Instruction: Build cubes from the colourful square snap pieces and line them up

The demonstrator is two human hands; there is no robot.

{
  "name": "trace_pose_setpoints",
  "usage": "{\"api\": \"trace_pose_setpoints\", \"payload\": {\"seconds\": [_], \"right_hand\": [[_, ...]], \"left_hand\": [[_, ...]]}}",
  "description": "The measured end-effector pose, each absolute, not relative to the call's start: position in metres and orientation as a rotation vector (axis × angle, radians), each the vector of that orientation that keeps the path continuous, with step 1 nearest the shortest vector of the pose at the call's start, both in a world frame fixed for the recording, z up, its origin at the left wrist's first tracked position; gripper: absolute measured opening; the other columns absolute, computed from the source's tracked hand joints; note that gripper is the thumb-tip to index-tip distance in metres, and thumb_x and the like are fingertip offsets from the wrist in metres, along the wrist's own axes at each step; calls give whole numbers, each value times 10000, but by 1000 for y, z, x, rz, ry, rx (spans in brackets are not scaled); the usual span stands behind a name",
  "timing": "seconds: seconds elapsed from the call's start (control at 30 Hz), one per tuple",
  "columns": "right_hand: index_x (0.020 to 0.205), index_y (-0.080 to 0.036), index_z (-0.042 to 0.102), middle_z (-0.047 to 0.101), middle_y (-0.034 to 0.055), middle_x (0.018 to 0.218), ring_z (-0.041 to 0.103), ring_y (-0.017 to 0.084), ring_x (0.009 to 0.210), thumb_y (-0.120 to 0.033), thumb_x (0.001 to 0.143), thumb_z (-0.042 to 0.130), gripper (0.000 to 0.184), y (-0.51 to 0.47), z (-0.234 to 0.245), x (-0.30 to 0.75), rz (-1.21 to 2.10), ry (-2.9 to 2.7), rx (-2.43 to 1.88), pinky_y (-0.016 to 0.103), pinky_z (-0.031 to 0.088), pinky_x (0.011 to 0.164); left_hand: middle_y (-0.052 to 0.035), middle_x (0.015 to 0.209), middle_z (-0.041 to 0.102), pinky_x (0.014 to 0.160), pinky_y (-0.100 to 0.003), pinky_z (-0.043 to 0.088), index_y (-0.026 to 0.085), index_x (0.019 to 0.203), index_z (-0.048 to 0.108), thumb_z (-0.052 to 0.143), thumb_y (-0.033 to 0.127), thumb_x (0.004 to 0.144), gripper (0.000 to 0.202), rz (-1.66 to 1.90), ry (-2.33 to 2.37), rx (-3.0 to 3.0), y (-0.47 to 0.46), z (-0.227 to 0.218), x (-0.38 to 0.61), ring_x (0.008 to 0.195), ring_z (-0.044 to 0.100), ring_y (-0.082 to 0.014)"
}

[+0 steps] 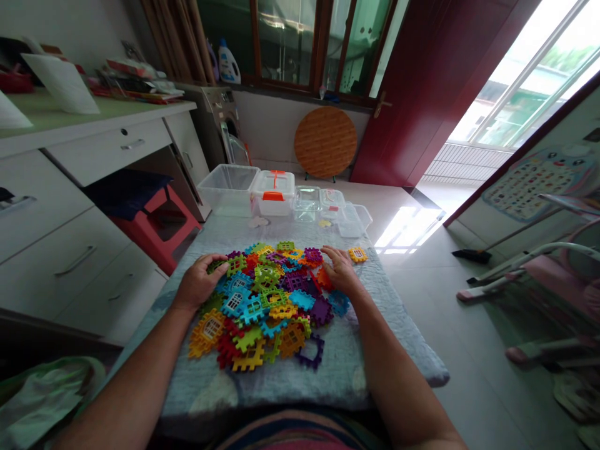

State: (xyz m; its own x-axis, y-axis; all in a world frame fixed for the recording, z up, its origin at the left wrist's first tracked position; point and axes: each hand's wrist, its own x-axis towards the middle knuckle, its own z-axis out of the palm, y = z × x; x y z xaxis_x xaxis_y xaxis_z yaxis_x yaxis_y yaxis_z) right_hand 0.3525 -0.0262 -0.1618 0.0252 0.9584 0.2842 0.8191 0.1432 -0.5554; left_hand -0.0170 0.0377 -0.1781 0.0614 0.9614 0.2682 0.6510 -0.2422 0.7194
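Head view, the only one. Heaped mid-way along a pale blue padded cloth (pixel 281 381) over a low table: a pile of toothed plastic tiles (pixel 267 300) in many colours, overlapping so thickly as to bury most of the lower layer.

At the pile's left edge, the left hand (pixel 199 282), knuckles up, fingers curled down onto green and purple pieces. Palm side hidden, so impossible to tell whether gripping a tile or merely resting on it.

At the far right edge, the right hand (pixel 340 270), palm down and nearly flat, fingers loosely spread, fingertips on the heap, an orange-red piece partly covered beneath. Nothing visibly clasped.

Just beyond that hand, apart from the heap and untouched: a single yellow-orange tile (pixel 357 254).

Both forearms cut off by the lower frame edge, with a strip of striped clothing between them.

At the cloth's far end, a clear tub (pixel 229 187), a lidded box with an orange latch (pixel 273 192), then smaller clear boxes (pixel 319 203), transparent and hard to separate from one another. In front of these, small pale and yellow bits, too small to identify.

To the left, white drawers (pixel 70 250) and a red stool (pixel 162 225), half hidden under the desk and a dark blue cloth. To the right, a pink frame (pixel 539 275), cropped by the picture edge.
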Motion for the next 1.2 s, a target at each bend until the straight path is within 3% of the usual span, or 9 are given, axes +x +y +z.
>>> {"api": "trace_pose_setpoints", "payload": {"seconds": [0.1, 0.27, 0.37, 0.5, 0.63, 0.77, 1.0, 1.2], "right_hand": [[1209, -245, 642, 633, 50, 1303, 497, 243, 1206, -131, 846, 511, 402, -21, -164, 345, 307, -1924, -1684, 413, 339, 1063], [913, -233, 703, 663, 57, 1084, 535, 226, 1072, -109, 794, 565, 220, -21, -164, 346, 314, -1954, -1678, 377, 369, 1004], [844, -219, 672, 641, 62, 1015, 548, 214, 1019, -116, 796, 556, 163, -23, -164, 349, 330, -1901, -1617, 371, 383, 983], [851, -204, 614, 620, 60, 991, 567, 197, 957, -186, 821, 537, 84, -26, -158, 349, 419, -1709, -1450, 344, 442, 891], [921, -210, 595, 643, 25, 921, 588, 161, 832, -292, 855, 544, 117, -33, -148, 336, 742, -1534, -1282, 293, 475, 758], [967, -221, 619, 675, 7, 893, 612, 157, 817, -348, 854, 560, 180, -38, -143, 322, 1003, -1529, -1187, 302, 494, 784], [889, -201, 645, 701, 52, 879, 625, 200, 844, -301, 826, 491, 194, -31, -151, 359, 468, -1394, -1504, 356, 481, 833], [906, -206, 677, 710, 60, 905, 632, 210, 869, -269, 785, 544, 190, -33, -161, 370, 374, -1563, -1669, 374, 482, 858]], "left_hand": [[-85, 1060, 688, 996, -381, 456, 194, 953, 672, 552, 513, 770, 387, 1031, 1609, 1940, 38, -180, -18, 1035, 629, -266], [-83, 1056, 690, 992, -384, 461, 197, 956, 673, 555, 513, 774, 384, 1042, 1609, 1951, 38, -181, -19, 1028, 633, -266], [-80, 1049, 693, 988, -383, 466, 201, 954, 673, 555, 514, 776, 379, 1048, 1602, 1956, 39, -181, -19, 1021, 637, -263], [-86, 1063, 687, 1000, -390, 455, 195, 967, 674, 554, 510, 779, 387, 1038, 1601, 1944, 39, -181, -19, 1035, 630, -267], [-86, 1058, 685, 999, -390, 455, 193, 958, 672, 555, 511, 775, 385, 1044, 1596, 1954, 39, -181, -19, 1038, 626, -268], [-78, 1048, 691, 996, -388, 462, 201, 950, 673, 560, 506, 772, 371, 1054, 1601, 1961, 39, -182, -18, 1027, 632, -266], [-77, 1060, 694, 1000, -384, 464, 204, 954, 677, 566, 500, 771, 366, 1049, 1609, 1957, 41, -184, -20, 1025, 636, -264], [-79, 1071, 692, 1010, -384, 457, 204, 965, 677, 563, 506, 773, 376, 1042, 1612, 1947, 41, -185, -21, 1032, 634, -265]]}}
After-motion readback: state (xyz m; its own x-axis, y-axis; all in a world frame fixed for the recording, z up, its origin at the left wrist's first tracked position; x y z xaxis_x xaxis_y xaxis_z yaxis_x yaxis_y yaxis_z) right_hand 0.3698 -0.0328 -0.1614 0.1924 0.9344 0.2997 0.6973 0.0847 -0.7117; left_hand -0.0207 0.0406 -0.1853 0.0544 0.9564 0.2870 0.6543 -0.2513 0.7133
